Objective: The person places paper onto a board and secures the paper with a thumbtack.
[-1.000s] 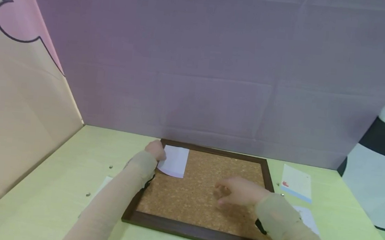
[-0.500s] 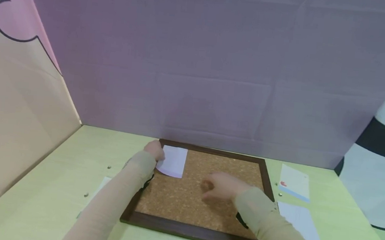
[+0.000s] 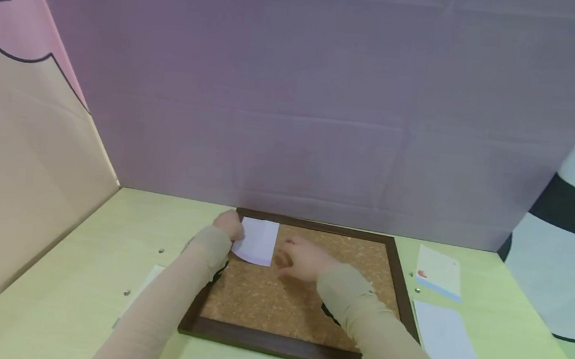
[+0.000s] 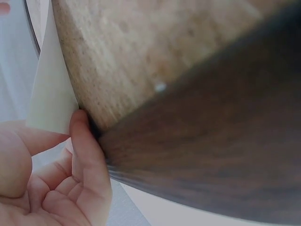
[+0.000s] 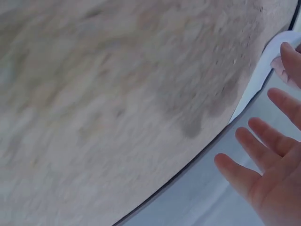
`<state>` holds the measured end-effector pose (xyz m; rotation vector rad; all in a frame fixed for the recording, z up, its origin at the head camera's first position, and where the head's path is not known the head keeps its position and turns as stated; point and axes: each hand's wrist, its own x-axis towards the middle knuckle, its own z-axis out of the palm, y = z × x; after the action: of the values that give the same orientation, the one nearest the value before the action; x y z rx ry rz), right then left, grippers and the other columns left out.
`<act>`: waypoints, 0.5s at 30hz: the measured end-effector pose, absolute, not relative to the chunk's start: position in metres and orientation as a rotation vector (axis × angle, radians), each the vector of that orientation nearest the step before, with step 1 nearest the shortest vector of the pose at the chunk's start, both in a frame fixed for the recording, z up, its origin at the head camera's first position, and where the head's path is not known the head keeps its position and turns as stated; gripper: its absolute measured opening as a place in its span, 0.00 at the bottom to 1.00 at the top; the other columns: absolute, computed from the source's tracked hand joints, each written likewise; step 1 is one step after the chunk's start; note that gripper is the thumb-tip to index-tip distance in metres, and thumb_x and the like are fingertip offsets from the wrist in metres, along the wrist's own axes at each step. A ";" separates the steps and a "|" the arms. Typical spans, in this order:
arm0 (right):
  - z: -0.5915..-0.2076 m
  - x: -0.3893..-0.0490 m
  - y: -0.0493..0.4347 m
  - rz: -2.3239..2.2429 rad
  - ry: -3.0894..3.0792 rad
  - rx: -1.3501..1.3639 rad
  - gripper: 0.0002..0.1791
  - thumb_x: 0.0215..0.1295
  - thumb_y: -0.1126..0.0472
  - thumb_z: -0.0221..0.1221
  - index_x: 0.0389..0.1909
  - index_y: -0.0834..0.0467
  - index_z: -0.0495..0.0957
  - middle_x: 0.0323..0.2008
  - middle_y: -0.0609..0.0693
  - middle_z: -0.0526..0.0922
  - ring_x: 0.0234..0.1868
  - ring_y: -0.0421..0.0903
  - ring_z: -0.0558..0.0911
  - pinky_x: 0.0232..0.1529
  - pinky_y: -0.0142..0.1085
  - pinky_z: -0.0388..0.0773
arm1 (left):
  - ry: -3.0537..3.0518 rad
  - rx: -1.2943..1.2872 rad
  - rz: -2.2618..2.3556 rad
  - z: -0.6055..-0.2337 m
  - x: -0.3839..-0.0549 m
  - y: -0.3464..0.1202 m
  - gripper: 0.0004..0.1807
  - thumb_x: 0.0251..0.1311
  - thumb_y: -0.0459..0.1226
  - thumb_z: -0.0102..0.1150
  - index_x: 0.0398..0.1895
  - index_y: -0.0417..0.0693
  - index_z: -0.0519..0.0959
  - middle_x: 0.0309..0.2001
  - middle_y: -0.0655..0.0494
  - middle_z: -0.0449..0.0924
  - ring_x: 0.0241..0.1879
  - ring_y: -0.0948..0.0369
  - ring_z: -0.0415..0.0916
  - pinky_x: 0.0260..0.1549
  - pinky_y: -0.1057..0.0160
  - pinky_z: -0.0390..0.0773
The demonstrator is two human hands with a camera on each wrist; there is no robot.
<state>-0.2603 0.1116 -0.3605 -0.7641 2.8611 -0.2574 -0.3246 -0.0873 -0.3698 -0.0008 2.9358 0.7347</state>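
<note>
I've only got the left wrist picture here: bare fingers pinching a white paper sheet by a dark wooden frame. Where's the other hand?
Observer: The head view shows the right hand over the brown cork board, just to the right of the pinched white paper sheet.
Visitor: Is it balled into a fist?
Observer: No, the right wrist view shows its fingers extended.
Visitor: Any other paper lying about?
Observer: Yes. In the head view, a cream paper sheet with a blue strip lies on the pale yellow-green table, to the right of the board.
</note>
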 end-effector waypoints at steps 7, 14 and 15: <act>-0.364 -0.266 0.092 -0.191 2.843 -0.837 0.27 0.60 0.51 0.63 0.58 0.57 0.73 0.50 0.50 0.77 0.53 0.48 0.77 0.59 0.41 0.72 | 2.917 -0.022 0.736 -0.366 -0.321 -0.088 0.14 0.49 0.29 0.57 0.39 0.28 0.77 0.43 0.36 0.80 0.45 0.46 0.77 0.48 0.53 0.78; -0.366 -0.274 0.080 -0.176 2.855 -0.835 0.23 0.61 0.56 0.62 0.57 0.58 0.75 0.50 0.51 0.77 0.48 0.45 0.78 0.55 0.38 0.74 | 2.917 -0.033 0.727 -0.366 -0.321 -0.088 0.15 0.51 0.31 0.59 0.41 0.28 0.77 0.45 0.36 0.80 0.48 0.45 0.77 0.50 0.53 0.77; -0.366 -0.274 0.079 -0.163 2.858 -0.839 0.23 0.61 0.55 0.62 0.56 0.57 0.75 0.50 0.52 0.77 0.49 0.46 0.78 0.56 0.39 0.73 | 2.917 -0.032 0.725 -0.367 -0.321 -0.089 0.15 0.51 0.31 0.59 0.41 0.28 0.77 0.45 0.36 0.80 0.47 0.46 0.77 0.50 0.53 0.77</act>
<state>-0.2740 0.0794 -0.3663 -0.8393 2.8583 -0.1629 -0.3208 -0.0886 -0.3667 -0.0321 2.9174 0.7254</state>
